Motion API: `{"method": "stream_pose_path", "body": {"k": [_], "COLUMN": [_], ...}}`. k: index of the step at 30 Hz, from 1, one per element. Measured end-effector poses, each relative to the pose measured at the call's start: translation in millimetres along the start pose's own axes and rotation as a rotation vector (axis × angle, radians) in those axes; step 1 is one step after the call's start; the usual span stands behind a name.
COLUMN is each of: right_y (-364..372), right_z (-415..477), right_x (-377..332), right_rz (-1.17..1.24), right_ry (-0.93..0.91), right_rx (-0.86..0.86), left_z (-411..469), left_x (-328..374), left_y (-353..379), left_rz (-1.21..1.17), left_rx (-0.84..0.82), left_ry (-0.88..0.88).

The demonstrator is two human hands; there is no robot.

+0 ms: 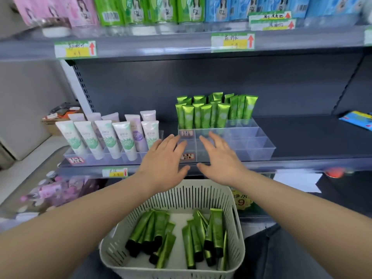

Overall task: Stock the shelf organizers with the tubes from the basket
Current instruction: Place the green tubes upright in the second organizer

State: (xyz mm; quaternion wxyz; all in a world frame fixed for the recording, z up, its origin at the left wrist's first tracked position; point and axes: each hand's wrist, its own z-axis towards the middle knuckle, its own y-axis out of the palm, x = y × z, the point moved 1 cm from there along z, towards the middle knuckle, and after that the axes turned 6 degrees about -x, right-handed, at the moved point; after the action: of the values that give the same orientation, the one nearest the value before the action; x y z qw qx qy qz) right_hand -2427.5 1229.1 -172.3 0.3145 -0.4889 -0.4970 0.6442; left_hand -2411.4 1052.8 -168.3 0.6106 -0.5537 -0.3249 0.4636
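Both hands are raised over the basket (191, 198) and hold nothing. The left hand (163, 164) and the right hand (221, 158) each have their fingers straight and spread wide, palms turned toward the shelf (312, 135). They sit in front of the near-left cells of the clear organizer (255, 147). Whether the fingertips touch its wall cannot be told.

The basket sits at 6 o'clock in the view, right below the shelf edge, probably so each tube has only a short lift. The loose green tubes (217, 226) lie flat in it in 2 rough heaps, at 9 and 3 o'clock on its floor, caps mostly toward the person.

At 12 o'clock from the hands, the stocked green tubes (205, 116) stand cap-down in the organizer's rear rows. The dividers hold them upright with their faces forward. The front rows, and the cells toward 3 o'clock, show no tubes. Filling from the back first seems sensible, since standing tubes in front would block the reach behind them.

At 9 o'clock, a second organizer (90, 161) holds pale tubes (124, 137) leaning back in the same way.

With many tubes left in the basket, the stocking looks roughly half done. The spread hands suggest steadying or squaring the organizer, though that is a guess.
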Motion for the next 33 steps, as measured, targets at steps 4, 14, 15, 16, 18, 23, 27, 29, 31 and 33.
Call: {"method": "stream_pose_path", "body": {"k": [4,14,15,16,18,23,27,29,31,33], "right_y": [21,82,87,92,101,126,146,155,165,177], "right_z": [-13,-30,-31,-32,-32,-27,-19,-17,-11,-6], "right_x": [-8,-12,-12,-12,-11,-3,2,5,7,10], "right_rz": [0.008,0.030,0.041,0.066,0.110,0.099,0.088,0.093,0.103,0.105], "right_ry": [-0.006,-0.016,-0.012,-0.008,0.001,0.021,0.033,0.032,0.040,0.053], "right_rx": [-0.029,-0.163,-0.178,-0.196,-0.229,-0.326,-0.399,-0.423,-0.460,-0.490], "left_z": [-26,-60,-62,-63,-66,-69,-68,-68,-65,-62], "left_x": [4,2,1,0,-4,-17,-28,-31,-34,-35], "left_y": [12,65,71,77,89,116,137,146,158,169], "left_rz": [-0.028,-0.108,-0.117,-0.129,-0.155,-0.202,-0.246,-0.260,-0.274,-0.291], "left_rx": [-0.021,-0.164,-0.180,-0.195,-0.216,-0.303,-0.373,-0.405,-0.453,-0.502], "left_ry": [0.004,-0.011,-0.015,-0.022,-0.035,-0.080,-0.118,-0.134,-0.148,-0.156]}}
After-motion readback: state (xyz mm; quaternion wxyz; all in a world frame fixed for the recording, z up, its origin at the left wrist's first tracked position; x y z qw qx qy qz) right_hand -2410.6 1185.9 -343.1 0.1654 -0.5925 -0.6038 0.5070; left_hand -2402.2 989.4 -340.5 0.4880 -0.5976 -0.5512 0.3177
